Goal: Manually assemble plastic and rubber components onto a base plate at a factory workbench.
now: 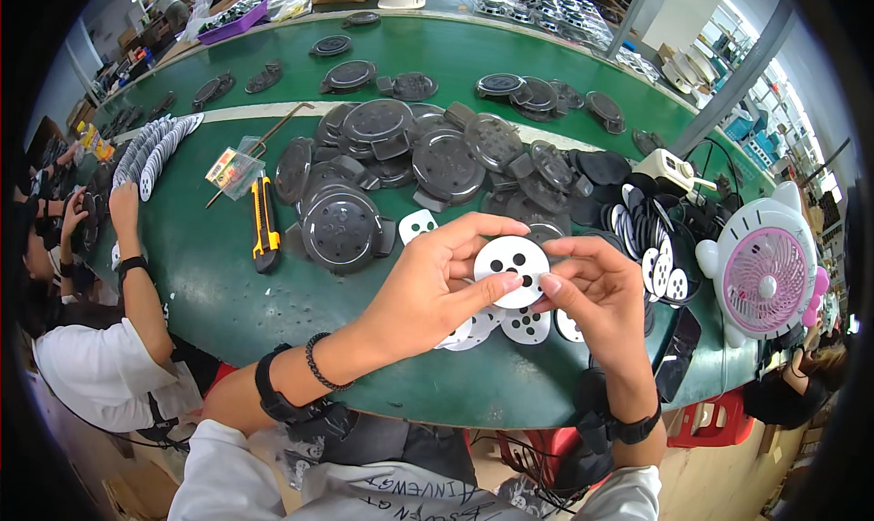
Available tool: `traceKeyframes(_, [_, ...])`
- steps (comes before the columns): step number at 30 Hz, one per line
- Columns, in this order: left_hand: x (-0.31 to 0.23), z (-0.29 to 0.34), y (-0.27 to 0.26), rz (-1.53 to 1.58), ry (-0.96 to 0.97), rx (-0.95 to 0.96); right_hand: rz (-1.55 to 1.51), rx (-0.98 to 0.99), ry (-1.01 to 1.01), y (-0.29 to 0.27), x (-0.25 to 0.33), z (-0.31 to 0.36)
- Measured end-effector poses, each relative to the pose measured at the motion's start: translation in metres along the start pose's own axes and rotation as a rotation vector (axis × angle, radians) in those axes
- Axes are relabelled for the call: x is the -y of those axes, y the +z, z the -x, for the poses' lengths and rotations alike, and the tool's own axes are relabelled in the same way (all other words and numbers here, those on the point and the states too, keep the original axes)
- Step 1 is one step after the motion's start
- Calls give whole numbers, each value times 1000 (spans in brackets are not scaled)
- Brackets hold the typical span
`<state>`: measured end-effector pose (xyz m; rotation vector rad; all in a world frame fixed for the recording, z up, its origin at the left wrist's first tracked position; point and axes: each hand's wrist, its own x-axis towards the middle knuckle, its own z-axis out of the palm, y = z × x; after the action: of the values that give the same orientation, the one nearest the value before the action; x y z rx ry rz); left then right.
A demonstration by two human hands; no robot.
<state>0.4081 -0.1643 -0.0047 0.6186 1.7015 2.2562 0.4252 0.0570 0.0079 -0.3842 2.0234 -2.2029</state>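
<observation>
Between both hands, over the near part of the green table [364,389], I hold a white round disc with several black round holes [512,271]. My left hand [432,280] pinches its left side, thumb on the front face. The fingers of my right hand [596,289] grip its right edge. Beneath my hands lie more white discs with dark holes [526,326], partly hidden. A white holed piece [418,222] rests just beyond my left hand. Farther back is a heap of dark round plastic housings [446,164].
A yellow-black utility knife [264,225] lies left of the heap. To the right are a pile of black and white discs [642,234], a white-pink fan [765,275] and a dark flat phone-like object [678,355]. At left, a co-worker's arm [137,239] reaches toward rows of discs [159,148].
</observation>
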Motion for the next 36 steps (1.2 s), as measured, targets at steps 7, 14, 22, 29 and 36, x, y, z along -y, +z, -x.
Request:
traceKeyframes(7, [-1, -1, -1, 96, -64, -63, -92, 64, -16, -2, 0, -1])
traceKeyframes(14, [-1, -2, -1, 118, -57, -52, -93, 75, -11, -4, 0, 0])
traceKeyframes(22, [-2, -1, 0, 119, -83, -51, -85, 60, 10, -3, 3, 1])
traceKeyframes(29, [-1, -1, 0, 95, -54, -47, -76, 47, 35, -4, 3, 1])
traceKeyframes(36, [-2, -2, -2, 109, -86, -31, -93, 44, 60, -4, 5, 1])
